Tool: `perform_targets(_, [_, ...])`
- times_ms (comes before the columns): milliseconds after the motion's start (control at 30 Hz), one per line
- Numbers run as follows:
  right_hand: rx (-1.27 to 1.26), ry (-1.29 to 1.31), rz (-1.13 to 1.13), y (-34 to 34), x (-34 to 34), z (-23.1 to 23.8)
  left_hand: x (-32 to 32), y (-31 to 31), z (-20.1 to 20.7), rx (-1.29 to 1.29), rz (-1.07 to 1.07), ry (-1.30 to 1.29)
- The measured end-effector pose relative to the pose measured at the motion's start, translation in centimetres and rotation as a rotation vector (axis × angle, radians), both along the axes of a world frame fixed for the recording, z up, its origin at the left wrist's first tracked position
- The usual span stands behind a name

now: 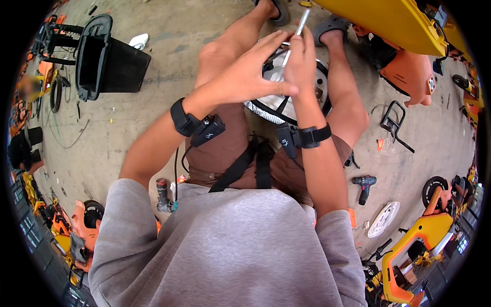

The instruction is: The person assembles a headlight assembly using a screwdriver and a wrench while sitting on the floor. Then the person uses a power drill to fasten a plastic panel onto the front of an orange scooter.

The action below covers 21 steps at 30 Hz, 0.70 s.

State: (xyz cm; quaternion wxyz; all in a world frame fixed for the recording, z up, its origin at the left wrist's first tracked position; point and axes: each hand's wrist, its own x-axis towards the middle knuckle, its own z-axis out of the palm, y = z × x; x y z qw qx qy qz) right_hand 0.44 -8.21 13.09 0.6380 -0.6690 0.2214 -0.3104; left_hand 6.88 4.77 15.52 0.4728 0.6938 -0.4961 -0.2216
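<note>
Between my knees lies a small wheel (321,82) with a black tyre, a pale middle and a silver textured band along its near edge. Over it slants a long silver metal rod (303,21). My right hand (300,66) has its fingers closed over the rod's middle, partly hiding it. My left hand (250,71) is beside it, fingers stretched toward the rod and thumb reaching across near the right wrist. The left fingertips are close to the rod; whether they touch it cannot be made out. Both wrists wear black straps with small boxes.
A black bin-like box (120,66) lies at far left. A yellow panel (388,23) overhangs far right, above an orange body part (409,77). On the right floor are a black metal bracket (393,123) and a cordless drill (364,188); another power tool (163,195) is at my left hip.
</note>
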Motion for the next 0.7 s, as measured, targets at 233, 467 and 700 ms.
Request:
perform_targets(233, [-0.87, -0.155, -0.03, -1.8, 0.8, 0.8, 1.1, 0.2, 2.2, 0.346, -0.027, 0.165])
perform_targets(467, [-1.157, 0.15, 0.265, -4.5, -0.2, 1.1, 4.1, -0.2, 2.3, 0.373, -0.181, 0.057])
perform_targets(700, [-1.252, 0.013, -0.063, -3.0, -1.0, 1.0, 8.1, -0.9, 2.4, 0.325, -0.291, 0.079])
